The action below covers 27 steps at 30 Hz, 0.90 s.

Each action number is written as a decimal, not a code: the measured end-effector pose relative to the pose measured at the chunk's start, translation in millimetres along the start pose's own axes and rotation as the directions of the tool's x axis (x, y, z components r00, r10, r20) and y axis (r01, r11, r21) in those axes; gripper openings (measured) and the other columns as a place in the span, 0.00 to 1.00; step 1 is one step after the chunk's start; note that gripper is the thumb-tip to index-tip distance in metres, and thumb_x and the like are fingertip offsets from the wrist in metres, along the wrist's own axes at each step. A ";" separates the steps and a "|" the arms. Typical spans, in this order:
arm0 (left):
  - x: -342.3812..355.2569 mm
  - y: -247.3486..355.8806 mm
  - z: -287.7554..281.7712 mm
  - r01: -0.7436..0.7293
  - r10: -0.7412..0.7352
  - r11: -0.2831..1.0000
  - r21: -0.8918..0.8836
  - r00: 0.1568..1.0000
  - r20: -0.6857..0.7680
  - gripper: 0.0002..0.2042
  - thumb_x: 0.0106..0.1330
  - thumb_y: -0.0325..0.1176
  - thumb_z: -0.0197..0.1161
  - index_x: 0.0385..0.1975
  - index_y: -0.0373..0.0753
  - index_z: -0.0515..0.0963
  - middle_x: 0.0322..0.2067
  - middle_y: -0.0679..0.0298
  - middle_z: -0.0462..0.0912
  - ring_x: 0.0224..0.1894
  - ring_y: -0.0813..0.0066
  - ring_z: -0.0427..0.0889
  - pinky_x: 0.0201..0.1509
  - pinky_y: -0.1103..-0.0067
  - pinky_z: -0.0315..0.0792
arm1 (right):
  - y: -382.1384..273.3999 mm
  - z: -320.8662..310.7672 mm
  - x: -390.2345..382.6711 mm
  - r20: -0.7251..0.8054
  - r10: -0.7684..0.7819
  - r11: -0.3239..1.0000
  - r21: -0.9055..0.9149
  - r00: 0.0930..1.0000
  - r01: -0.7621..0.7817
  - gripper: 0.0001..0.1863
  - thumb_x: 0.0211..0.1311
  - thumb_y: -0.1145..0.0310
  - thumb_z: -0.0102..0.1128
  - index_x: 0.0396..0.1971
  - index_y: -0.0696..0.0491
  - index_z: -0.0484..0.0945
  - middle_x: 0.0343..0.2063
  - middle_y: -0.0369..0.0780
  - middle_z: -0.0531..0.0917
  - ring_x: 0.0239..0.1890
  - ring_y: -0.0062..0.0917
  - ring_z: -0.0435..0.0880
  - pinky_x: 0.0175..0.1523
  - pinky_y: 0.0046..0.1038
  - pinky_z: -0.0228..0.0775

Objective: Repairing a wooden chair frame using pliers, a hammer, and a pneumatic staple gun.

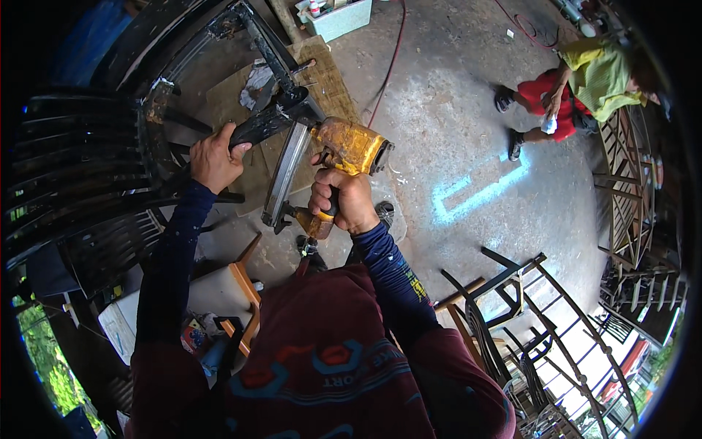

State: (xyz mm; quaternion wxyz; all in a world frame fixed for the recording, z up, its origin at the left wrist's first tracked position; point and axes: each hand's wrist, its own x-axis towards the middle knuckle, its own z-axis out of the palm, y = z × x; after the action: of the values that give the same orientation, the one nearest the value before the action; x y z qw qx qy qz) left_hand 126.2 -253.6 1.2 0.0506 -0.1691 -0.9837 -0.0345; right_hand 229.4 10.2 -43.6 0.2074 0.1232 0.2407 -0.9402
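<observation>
My right hand (344, 197) is wrapped round the grip of a worn yellow nail gun (351, 148). The gun's long metal magazine (289, 170) slants down to the left, and its nose end is close to a dark wooden chair part. My left hand (217, 159) grips a black rail (257, 130) of the dark chair frame (267, 55), thumb on the near side. The frame's joint (298, 99) lies right by the gun's head. Whether the nose touches the wood I cannot tell.
A plywood board (322, 62) lies beneath the frame. A red hose (390, 69) crosses the concrete floor. At the right a person in a yellow shirt (599, 77) holds a small white object. Dark chair frames (541, 293) stand lower right; a pale green bin (340, 20) sits at the top.
</observation>
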 end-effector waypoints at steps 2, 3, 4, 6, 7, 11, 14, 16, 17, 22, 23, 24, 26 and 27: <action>-2.3 -1.6 1.2 -0.037 0.037 0.999 -0.006 0.998 -0.051 0.17 0.63 0.42 0.69 0.45 0.41 0.74 0.33 0.49 0.86 0.36 0.41 0.85 0.38 0.52 0.73 | -0.5 -6.8 1.6 0.030 -0.005 1.000 -0.016 1.000 0.006 0.20 0.63 0.76 0.52 0.56 0.57 0.71 0.19 0.33 0.67 0.15 0.21 0.67 0.25 0.31 0.70; -2.5 -3.0 3.5 -0.042 0.042 0.999 -0.006 0.998 -0.053 0.17 0.63 0.42 0.69 0.45 0.41 0.74 0.33 0.49 0.86 0.36 0.41 0.85 0.38 0.52 0.73 | -1.4 -10.6 2.7 0.059 -0.011 0.999 -0.034 0.998 0.013 0.20 0.63 0.76 0.52 0.56 0.57 0.71 0.19 0.33 0.67 0.16 0.21 0.67 0.25 0.31 0.70; -3.2 -4.8 6.4 -0.052 0.051 0.999 -0.001 0.996 -0.067 0.19 0.64 0.43 0.70 0.47 0.40 0.75 0.31 0.49 0.85 0.34 0.41 0.84 0.38 0.53 0.73 | -1.0 -12.9 3.1 0.080 0.007 1.000 -0.005 0.997 -0.007 0.21 0.63 0.76 0.52 0.58 0.57 0.71 0.19 0.32 0.66 0.16 0.20 0.67 0.26 0.30 0.70; -3.7 -6.8 7.6 -0.063 0.063 0.998 0.005 0.995 -0.082 0.20 0.64 0.45 0.70 0.49 0.39 0.75 0.29 0.49 0.85 0.33 0.40 0.83 0.37 0.54 0.72 | 0.4 -12.8 4.8 0.056 0.002 1.000 -0.025 0.998 -0.001 0.22 0.63 0.76 0.52 0.58 0.56 0.71 0.19 0.32 0.66 0.16 0.20 0.67 0.26 0.30 0.70; -3.9 -7.0 7.3 -0.051 0.051 0.999 0.001 0.996 -0.072 0.20 0.64 0.45 0.70 0.49 0.40 0.76 0.29 0.49 0.85 0.33 0.40 0.83 0.38 0.54 0.72 | 0.5 -12.3 4.7 0.033 0.001 0.999 -0.045 0.999 0.000 0.22 0.63 0.76 0.52 0.59 0.56 0.71 0.19 0.32 0.66 0.15 0.20 0.67 0.26 0.30 0.70; -1.0 0.3 2.5 -0.037 0.037 0.999 -0.006 0.998 -0.060 0.19 0.63 0.42 0.70 0.47 0.41 0.74 0.34 0.49 0.85 0.37 0.40 0.84 0.40 0.51 0.72 | 4.5 -20.7 7.7 0.071 0.005 1.000 0.016 0.997 -0.006 0.22 0.64 0.76 0.52 0.59 0.56 0.71 0.19 0.32 0.66 0.15 0.20 0.67 0.26 0.30 0.70; 2.6 -0.1 4.3 -0.052 0.052 0.999 0.001 0.996 -0.070 0.19 0.63 0.42 0.70 0.49 0.41 0.75 0.34 0.49 0.86 0.37 0.41 0.84 0.41 0.52 0.73 | 2.3 -17.5 7.1 0.034 0.005 1.000 0.001 0.999 -0.005 0.22 0.64 0.76 0.52 0.59 0.56 0.71 0.19 0.33 0.67 0.16 0.20 0.67 0.26 0.30 0.70; 3.5 -1.3 3.9 -0.041 0.041 0.999 -0.009 0.998 -0.049 0.20 0.63 0.42 0.70 0.49 0.41 0.75 0.35 0.49 0.86 0.38 0.41 0.84 0.41 0.52 0.73 | 2.8 -14.2 5.9 -0.011 -0.007 1.000 -0.016 1.000 0.007 0.22 0.64 0.76 0.53 0.58 0.56 0.71 0.19 0.33 0.67 0.16 0.21 0.67 0.26 0.30 0.70; 4.3 -1.3 3.1 -0.028 0.027 0.999 -0.018 0.999 -0.036 0.20 0.63 0.42 0.70 0.50 0.41 0.75 0.37 0.49 0.86 0.39 0.42 0.84 0.42 0.53 0.73 | 1.5 -14.7 5.0 -0.011 -0.006 1.000 -0.020 1.000 0.005 0.22 0.64 0.76 0.53 0.58 0.56 0.71 0.19 0.33 0.67 0.16 0.21 0.67 0.26 0.30 0.70; -4.8 -1.1 -2.2 -0.043 0.040 0.998 -0.035 0.995 -0.093 0.24 0.63 0.42 0.70 0.57 0.41 0.75 0.44 0.49 0.85 0.46 0.43 0.83 0.48 0.55 0.75 | -23.5 -44.2 -3.8 0.042 0.056 0.996 -0.072 0.998 -0.053 0.25 0.65 0.74 0.54 0.63 0.56 0.69 0.19 0.34 0.67 0.16 0.21 0.67 0.25 0.31 0.69; -8.3 -0.7 -0.3 -0.080 0.072 0.994 -0.076 0.992 -0.101 0.27 0.62 0.43 0.71 0.60 0.42 0.74 0.47 0.49 0.84 0.49 0.44 0.82 0.51 0.57 0.75 | -36.9 -53.7 -6.0 -0.029 0.026 0.993 -0.118 0.999 -0.030 0.29 0.65 0.73 0.53 0.67 0.55 0.66 0.19 0.34 0.67 0.16 0.21 0.68 0.25 0.31 0.70; -7.8 15.2 -15.1 -0.073 0.058 0.987 -0.142 0.993 -0.105 0.33 0.59 0.42 0.73 0.65 0.41 0.72 0.52 0.50 0.82 0.54 0.46 0.80 0.59 0.58 0.73 | -57.1 -59.0 -4.9 0.009 -0.021 0.987 -0.157 1.000 0.022 0.30 0.64 0.74 0.53 0.68 0.55 0.65 0.18 0.34 0.67 0.15 0.21 0.68 0.24 0.31 0.71; -14.4 40.4 -40.8 -0.049 0.017 0.988 -0.149 0.977 -0.213 0.34 0.58 0.40 0.74 0.65 0.40 0.72 0.54 0.50 0.81 0.57 0.47 0.79 0.61 0.58 0.72 | -102.7 -57.5 7.3 -0.057 -0.096 0.940 -0.334 0.994 0.072 0.34 0.62 0.75 0.54 0.71 0.55 0.62 0.18 0.35 0.68 0.15 0.21 0.67 0.23 0.31 0.72; -21.5 49.5 -45.1 -0.056 0.008 0.988 -0.147 0.952 -0.307 0.35 0.57 0.38 0.75 0.66 0.39 0.72 0.56 0.50 0.80 0.59 0.48 0.77 0.64 0.58 0.70 | -127.6 -50.4 15.9 -0.100 -0.144 0.897 -0.433 0.985 0.087 0.23 0.62 0.75 0.56 0.59 0.59 0.72 0.17 0.36 0.70 0.14 0.23 0.70 0.23 0.30 0.72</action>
State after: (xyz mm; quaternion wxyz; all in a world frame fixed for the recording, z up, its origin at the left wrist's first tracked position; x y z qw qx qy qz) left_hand 167.0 -218.0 46.1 0.1893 -0.1810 -0.9556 -0.1353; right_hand 164.7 132.2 -40.7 0.1572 0.1209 0.4602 -0.8654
